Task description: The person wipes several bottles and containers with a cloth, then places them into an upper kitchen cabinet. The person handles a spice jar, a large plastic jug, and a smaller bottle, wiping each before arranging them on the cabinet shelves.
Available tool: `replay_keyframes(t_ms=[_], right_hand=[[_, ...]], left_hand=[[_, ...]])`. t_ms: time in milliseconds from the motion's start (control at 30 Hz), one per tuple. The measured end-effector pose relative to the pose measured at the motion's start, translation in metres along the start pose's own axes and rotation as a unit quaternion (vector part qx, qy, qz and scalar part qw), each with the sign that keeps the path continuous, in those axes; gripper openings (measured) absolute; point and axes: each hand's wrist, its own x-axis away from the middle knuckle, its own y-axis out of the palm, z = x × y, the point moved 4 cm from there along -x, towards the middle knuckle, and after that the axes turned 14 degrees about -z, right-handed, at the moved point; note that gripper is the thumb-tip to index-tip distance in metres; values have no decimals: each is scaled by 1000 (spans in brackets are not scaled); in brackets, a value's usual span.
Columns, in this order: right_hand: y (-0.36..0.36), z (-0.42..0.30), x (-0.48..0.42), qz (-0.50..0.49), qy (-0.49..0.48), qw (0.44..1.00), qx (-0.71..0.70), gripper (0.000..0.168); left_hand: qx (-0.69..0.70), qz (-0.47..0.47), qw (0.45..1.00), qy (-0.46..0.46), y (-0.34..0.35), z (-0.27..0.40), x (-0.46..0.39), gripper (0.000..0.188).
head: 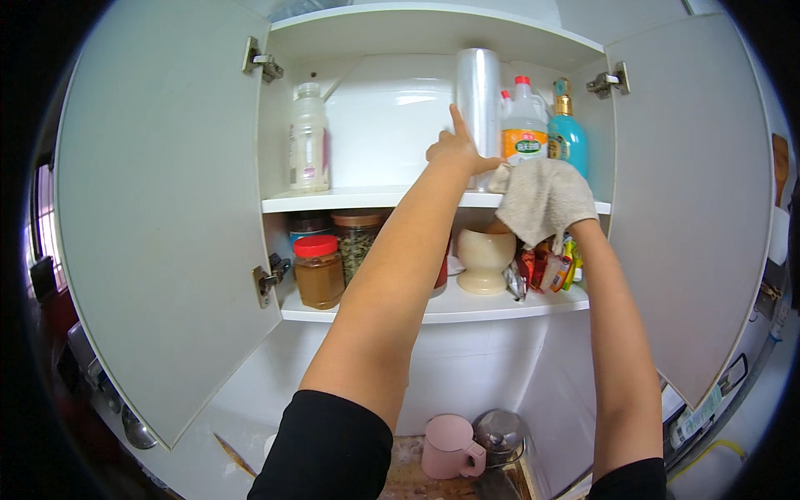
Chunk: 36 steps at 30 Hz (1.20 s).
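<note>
My left hand point(459, 147) is spread, its fingers apart, just in front of a tall roll of clear plastic film point(480, 94) standing on the cabinet's upper shelf point(350, 199). A beige cloth point(545, 200) drapes over my right hand point(578, 226) at the edge of that shelf; the fingers are hidden beneath it. Behind the cloth stand a clear plastic jug with a red cap point(524, 112) and a turquoise bottle with a gold neck point(567, 134). At the upper shelf's left is an upright translucent plastic bottle point(309, 144).
Both cabinet doors point(169, 206) point(687, 206) stand open. The lower shelf holds a red-lidded jar point(319, 275), a glass jar of dried contents point(356, 247), a cream mortar point(486, 259) and colourful packets point(544, 269). Below are a pink jug point(449, 447) and a metal pot point(500, 434).
</note>
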Motion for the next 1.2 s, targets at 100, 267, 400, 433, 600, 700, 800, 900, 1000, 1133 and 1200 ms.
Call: replay_keyframes(t_ms=[100, 267, 400, 433, 600, 700, 800, 900, 1000, 1133, 1200], right_hand=[[-1, 11, -3, 48, 20, 966, -254, 24], [-2, 1, -10, -5, 11, 999, -46, 24], [-1, 6, -29, -13, 114, 937, -329, 22], [-8, -12, -36, 14, 101, 930, -353, 22], [-30, -101, -109, 94, -45, 994, 17, 32], [-36, -147, -143, 4, -42, 999, -14, 34], [-35, -183, -167, -96, 49, 990, -88, 35], [-1, -171, -209, -134, 62, 981, -126, 32], [7, -212, -198, -94, -88, 981, 148, 23], [35, -268, -190, -91, -276, 931, 219, 18], [48, -290, -172, -135, -375, 882, 252, 24]], left_hand=[[-35, -32, 999, 26, -6, -10, 16, 123], [-103, -21, 992, 75, -21, -44, 53, 77], [-81, 96, 992, 5, -64, -94, 95, 51], [-95, 153, 984, 0, -74, -114, 102, 50], [-48, 470, 881, -21, -72, -155, 111, 46], [58, 438, 894, -72, -73, -165, 107, 48], [45, 386, 918, -82, -72, -172, 103, 49], [20, 390, 919, -61, -71, -163, 101, 45], [28, 385, 922, -41, -68, -160, 100, 42], [48, 394, 918, -22, -66, -164, 98, 42], [41, 371, 927, -28, -66, -172, 99, 46]])
